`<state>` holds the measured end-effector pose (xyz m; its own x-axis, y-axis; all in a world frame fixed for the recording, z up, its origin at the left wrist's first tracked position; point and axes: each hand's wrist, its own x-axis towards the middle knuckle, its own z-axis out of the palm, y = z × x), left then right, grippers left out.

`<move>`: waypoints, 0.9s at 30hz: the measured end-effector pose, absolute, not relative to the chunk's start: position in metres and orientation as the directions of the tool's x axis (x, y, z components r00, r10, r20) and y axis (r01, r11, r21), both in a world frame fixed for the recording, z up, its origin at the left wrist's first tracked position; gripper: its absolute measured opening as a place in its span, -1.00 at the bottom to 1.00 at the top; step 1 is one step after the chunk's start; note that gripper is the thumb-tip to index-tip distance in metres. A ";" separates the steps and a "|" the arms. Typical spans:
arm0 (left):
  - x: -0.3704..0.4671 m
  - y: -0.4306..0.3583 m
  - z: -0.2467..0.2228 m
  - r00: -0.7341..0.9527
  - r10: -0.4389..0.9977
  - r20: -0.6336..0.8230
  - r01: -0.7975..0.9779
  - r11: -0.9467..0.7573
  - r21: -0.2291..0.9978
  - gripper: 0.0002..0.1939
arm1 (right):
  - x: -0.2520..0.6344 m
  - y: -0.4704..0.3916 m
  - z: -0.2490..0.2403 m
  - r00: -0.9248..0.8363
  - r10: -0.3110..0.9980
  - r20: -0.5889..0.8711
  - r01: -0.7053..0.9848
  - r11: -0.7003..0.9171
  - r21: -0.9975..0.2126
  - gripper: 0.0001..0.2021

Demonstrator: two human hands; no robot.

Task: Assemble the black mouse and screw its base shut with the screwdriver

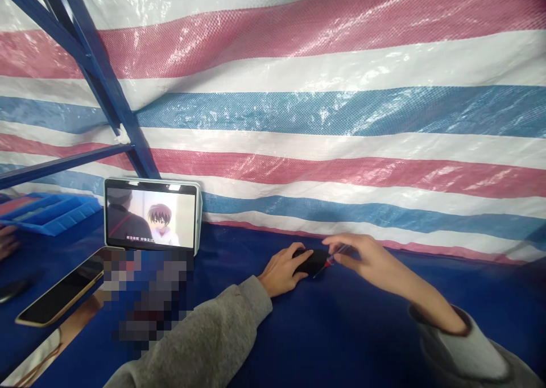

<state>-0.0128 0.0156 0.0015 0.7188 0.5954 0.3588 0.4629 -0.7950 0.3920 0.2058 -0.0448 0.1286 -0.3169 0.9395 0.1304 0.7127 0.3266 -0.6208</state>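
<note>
My left hand (282, 269) grips a small black object (314, 261) that lies on the blue surface, its thumb and fingers around the left end. I cannot make out what kind of object it is. Above and right of it, my right hand (357, 257) pinches a small screwdriver (333, 258) with a clear and red handle. The thin shaft slants down to the left, close to the black object's right side. Whether the tip touches it does not show clearly.
Left of my arms a tablet (151, 214) stands propped up, playing a video. A phone (63, 288) lies before it, near another person's arm (81, 320). A blue tray (63, 214) sits at far left. Behind rises a striped plastic sheet (341, 112) beside a blue metal frame (98, 69).
</note>
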 end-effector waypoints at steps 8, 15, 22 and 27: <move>-0.013 0.018 0.009 0.639 0.686 0.347 0.354 -0.663 0.659 -0.62 | 0.196 -0.057 0.090 -0.474 0.876 -0.085 0.698 0.315 -0.643 -0.72; -0.014 0.019 0.014 0.612 0.742 0.273 0.364 -0.571 0.736 -0.72 | 0.176 -0.062 0.060 -0.491 0.857 -0.159 0.831 0.406 -0.380 -0.82; -0.011 0.024 0.004 0.626 0.708 0.328 0.399 -0.651 0.646 -0.70 | 0.183 -0.053 0.045 -0.365 0.893 0.263 0.870 0.428 -0.246 -0.80; -0.015 0.026 0.004 0.650 0.700 0.294 0.381 -0.636 0.672 -0.66 | 0.195 -0.042 0.018 -0.337 0.885 0.322 0.867 0.425 -0.261 -0.53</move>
